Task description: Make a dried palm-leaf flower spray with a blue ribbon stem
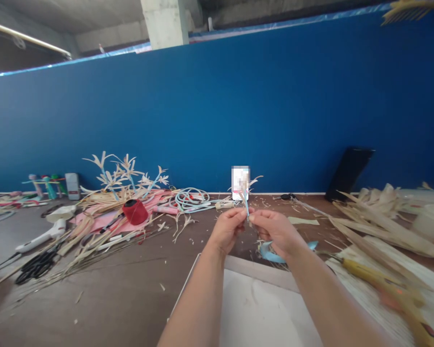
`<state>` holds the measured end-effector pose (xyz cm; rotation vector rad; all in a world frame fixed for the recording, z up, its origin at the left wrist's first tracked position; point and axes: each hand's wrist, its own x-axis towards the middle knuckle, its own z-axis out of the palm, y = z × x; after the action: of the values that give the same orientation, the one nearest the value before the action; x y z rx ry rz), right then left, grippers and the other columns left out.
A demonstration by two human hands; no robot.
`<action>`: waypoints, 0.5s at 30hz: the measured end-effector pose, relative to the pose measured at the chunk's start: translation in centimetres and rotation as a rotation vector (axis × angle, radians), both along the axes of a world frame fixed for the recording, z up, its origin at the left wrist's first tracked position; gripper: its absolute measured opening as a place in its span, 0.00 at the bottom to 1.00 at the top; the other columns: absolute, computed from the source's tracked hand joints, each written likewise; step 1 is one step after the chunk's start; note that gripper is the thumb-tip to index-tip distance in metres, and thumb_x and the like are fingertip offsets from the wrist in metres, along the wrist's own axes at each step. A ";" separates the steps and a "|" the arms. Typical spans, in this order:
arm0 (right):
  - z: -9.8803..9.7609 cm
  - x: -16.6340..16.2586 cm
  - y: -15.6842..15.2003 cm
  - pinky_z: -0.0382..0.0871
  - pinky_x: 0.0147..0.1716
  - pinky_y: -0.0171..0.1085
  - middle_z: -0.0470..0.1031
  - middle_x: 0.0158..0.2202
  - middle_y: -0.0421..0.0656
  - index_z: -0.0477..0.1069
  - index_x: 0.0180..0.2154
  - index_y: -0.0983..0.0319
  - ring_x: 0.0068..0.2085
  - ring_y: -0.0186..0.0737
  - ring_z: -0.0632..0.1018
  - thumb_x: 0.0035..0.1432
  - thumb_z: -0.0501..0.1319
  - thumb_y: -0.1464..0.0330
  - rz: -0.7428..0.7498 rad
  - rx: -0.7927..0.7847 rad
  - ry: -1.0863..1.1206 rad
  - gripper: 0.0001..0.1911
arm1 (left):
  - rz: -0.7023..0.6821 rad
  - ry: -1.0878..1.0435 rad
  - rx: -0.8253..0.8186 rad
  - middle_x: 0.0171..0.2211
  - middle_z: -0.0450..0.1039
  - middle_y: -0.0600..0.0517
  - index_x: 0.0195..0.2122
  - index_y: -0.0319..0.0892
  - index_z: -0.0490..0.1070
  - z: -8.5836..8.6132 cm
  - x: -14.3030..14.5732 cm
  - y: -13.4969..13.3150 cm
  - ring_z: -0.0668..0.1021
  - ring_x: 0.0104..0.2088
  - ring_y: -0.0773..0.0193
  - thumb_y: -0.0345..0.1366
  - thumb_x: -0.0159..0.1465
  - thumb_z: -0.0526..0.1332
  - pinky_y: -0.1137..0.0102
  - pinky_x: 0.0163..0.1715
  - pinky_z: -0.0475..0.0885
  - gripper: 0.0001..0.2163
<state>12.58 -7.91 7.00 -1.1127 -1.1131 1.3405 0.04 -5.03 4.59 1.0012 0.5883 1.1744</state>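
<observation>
My left hand (231, 225) pinches a thin stem wrapped in light blue (247, 208) between thumb and fingers. From the other side my right hand (277, 230) grips the same stem near its lower end, fingertips almost meeting those of the left. Pale, narrow dried-leaf petals (255, 181) spread from the stem's top, partly in front of a propped, lit phone (240, 193). Below my right hand lies a loop of light blue tape (271, 253) on the table; whether it joins the stem I cannot tell. A white tray (251, 265) sits beneath my forearms.
Left, blue-stemmed flowers (110, 179), a red thread spool (135, 212), scissors (36, 266) and a white corded tool (45, 237) lie among straw strips. A coiled cable (191, 200) is behind. Right are dried husks (386, 226), a yellow glue gun (379, 278) and a leaning black slab (348, 173).
</observation>
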 end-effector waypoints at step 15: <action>0.0 0.1 0.0 0.40 0.17 0.31 0.53 0.13 0.31 0.66 0.24 0.62 0.16 0.26 0.51 0.39 0.64 0.59 -0.098 0.008 -0.239 0.14 | 0.019 -0.010 -0.007 0.19 0.61 0.55 0.28 0.35 0.74 -0.5 0.0 0.3 0.58 0.20 0.76 0.41 0.46 0.67 0.77 0.18 0.49 0.14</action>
<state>12.67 -7.95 7.04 -1.3297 -1.2178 1.1473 0.03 -4.74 4.10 0.9854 0.5949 1.1929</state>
